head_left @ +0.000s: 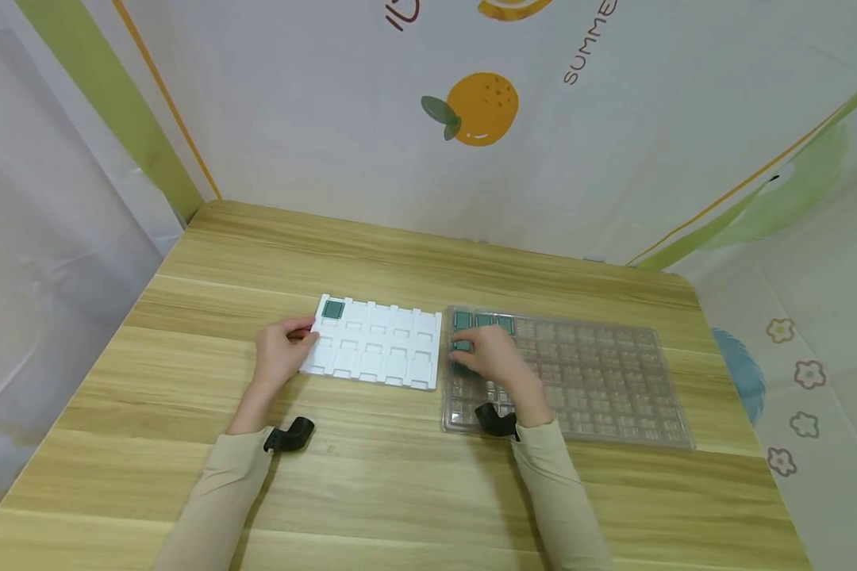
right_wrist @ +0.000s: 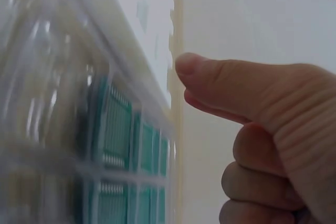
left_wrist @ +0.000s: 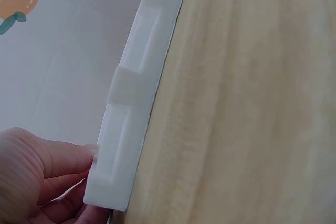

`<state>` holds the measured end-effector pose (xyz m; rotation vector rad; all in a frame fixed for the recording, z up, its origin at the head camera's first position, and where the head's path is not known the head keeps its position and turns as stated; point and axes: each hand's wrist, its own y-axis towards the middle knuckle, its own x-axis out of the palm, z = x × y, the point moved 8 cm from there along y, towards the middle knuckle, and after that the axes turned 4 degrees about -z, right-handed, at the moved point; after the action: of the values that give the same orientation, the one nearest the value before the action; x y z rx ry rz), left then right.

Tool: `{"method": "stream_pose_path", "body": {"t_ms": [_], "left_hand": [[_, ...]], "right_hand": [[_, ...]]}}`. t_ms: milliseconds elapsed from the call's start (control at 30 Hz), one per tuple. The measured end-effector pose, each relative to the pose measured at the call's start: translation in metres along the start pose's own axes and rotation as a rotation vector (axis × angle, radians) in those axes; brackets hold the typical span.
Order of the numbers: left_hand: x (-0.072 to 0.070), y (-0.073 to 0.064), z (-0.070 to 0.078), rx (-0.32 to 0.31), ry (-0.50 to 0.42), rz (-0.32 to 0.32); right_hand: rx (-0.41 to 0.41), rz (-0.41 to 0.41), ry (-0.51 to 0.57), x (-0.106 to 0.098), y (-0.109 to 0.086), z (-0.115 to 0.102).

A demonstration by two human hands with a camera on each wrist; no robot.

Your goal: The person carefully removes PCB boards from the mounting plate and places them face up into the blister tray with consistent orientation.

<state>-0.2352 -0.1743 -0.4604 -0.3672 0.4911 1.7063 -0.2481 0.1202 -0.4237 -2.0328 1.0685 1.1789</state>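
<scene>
My left hand (head_left: 282, 349) pinches the left end of a white tray (head_left: 364, 381) between thumb and fingers. In the left wrist view that hand (left_wrist: 52, 171) grips the corner of the tray (left_wrist: 118, 145). One green square chip (head_left: 332, 309) sits in the tray's far left pocket. Over the left part of a clear plastic tray (head_left: 607, 381) reaches my right hand (head_left: 496, 357), thumb and forefinger extended with a gap between their tips. Beneath them lies a green chip (head_left: 462, 346). The right wrist view shows several green chips (right_wrist: 116, 129) beside the hand (right_wrist: 278, 114), its other fingers curled.
Both trays lie side by side on a wooden table (head_left: 371, 492). More chips (head_left: 463, 320) fill the far left pockets of the clear tray. A printed curtain (head_left: 328, 119) hangs behind the table. Black camera mounts (head_left: 293, 434) stick out from both wrists.
</scene>
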Motion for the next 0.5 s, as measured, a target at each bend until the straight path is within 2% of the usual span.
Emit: {"method": "stream_pose_path", "body": {"t_ms": [200, 500], "left_hand": [[0.0, 0.0, -0.001, -0.021, -0.002, -0.005], [0.001, 0.0, -0.002, -0.024, 0.0, -0.011]], "right_hand": [[-0.024, -0.002, -0.007, 0.009, 0.01, -0.013], [-0.011, -0.031, -0.031, 0.021, 0.024, -0.027]]}}
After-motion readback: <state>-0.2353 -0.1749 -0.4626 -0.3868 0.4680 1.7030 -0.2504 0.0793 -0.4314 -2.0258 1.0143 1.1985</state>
